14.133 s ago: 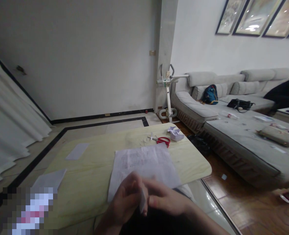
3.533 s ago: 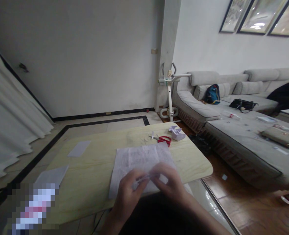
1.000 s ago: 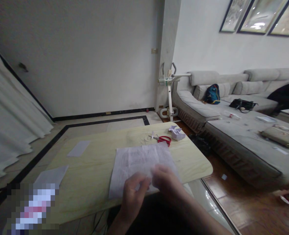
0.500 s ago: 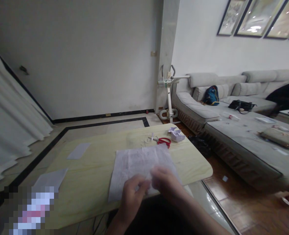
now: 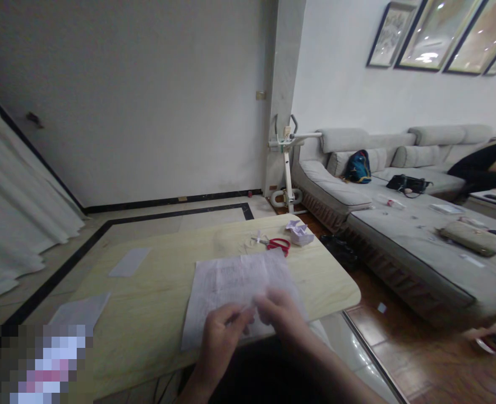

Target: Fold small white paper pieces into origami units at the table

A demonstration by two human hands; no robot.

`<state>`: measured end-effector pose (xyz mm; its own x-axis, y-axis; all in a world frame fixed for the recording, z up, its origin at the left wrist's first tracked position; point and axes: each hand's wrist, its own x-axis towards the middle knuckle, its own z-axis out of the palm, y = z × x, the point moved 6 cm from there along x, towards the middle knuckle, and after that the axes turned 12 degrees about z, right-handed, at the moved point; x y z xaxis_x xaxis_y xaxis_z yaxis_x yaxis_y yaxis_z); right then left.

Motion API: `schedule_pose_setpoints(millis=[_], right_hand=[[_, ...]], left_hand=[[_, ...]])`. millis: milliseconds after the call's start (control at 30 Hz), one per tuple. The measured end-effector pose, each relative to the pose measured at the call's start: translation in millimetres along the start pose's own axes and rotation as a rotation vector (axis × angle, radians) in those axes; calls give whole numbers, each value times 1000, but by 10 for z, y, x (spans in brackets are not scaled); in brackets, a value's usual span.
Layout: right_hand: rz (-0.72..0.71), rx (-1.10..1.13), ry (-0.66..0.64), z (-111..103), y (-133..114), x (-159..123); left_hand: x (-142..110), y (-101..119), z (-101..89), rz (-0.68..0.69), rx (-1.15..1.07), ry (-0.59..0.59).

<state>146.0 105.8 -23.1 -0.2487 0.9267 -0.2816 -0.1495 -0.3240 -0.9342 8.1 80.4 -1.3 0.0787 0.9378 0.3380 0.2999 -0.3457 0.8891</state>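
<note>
My left hand (image 5: 226, 331) and my right hand (image 5: 279, 311) are close together at the table's near edge, above a large creased printed sheet of paper (image 5: 231, 283). Both have their fingers curled into a pinch. Something thin and pale may lie between the fingertips, but it is too small and blurred to name. Beyond the sheet are red-handled scissors (image 5: 278, 244), their blades pointing left among some thin string-like scraps (image 5: 248, 244). To their right stands a folded paper piece (image 5: 301, 232).
On the left of the wooden table (image 5: 155, 314) lie a small paper sheet (image 5: 130, 262) and another paper (image 5: 82, 308). A grey sofa (image 5: 412, 264) at right bears a blue backpack (image 5: 358, 166) and a black bag (image 5: 408, 184). A person (image 5: 490, 163) sits at far right.
The camera view has shifted slightly. My hands remain pinched close together over the sheet, the fingertips moving a little; the things on the table keep their places.
</note>
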Motion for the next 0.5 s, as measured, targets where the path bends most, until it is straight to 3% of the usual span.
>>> schedule_pose_setpoints(millis=[133, 367, 500], right_hand=[[-11, 13, 38, -33, 26, 41], [54, 15, -14, 5, 55, 36], [34, -37, 21, -7, 45, 24]], left_hand=[[-24, -19, -6, -55, -74, 48], [-30, 95, -57, 103, -27, 14], [-25, -23, -43, 4, -57, 69]])
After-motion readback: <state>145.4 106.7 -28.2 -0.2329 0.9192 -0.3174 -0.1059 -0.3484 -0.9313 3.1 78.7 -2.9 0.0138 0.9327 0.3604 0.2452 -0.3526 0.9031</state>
